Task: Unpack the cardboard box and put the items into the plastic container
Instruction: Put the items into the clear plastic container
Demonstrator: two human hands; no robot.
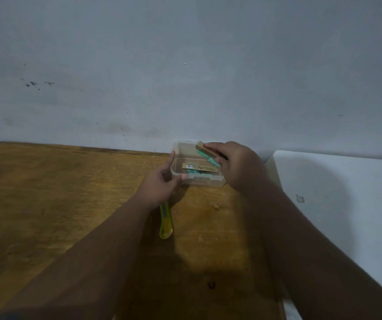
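The clear plastic container point(205, 181) sits on the wooden tabletop point(70, 192) at its far edge, close to the far right corner and against the grey wall point(185, 65).

The right hand point(238, 165) is at the container's right side. Its fingers are curled and pinch a brown card pack point(205, 150) with a teal item on it. The pack is tilted, its far end raised above the container's far rim and its lower end pointing down into the container. It projects to the left from the fingertips, so it lies just left of the hand and over the container's far right part.

A second card pack point(198, 166), with a barcode label, lies flat on the container's floor, with more teal showing at its near edge.

The left hand point(160, 184) is spread at the container's near left corner. Its forefinger lies straight along the left wall, its thumb touches the near wall, and it grips nothing.

A yellow-green utility knife point(166, 224) lies on the tabletop just under the left wrist, nearer than the container. A white surface point(335, 181) adjoins the tabletop's right edge.
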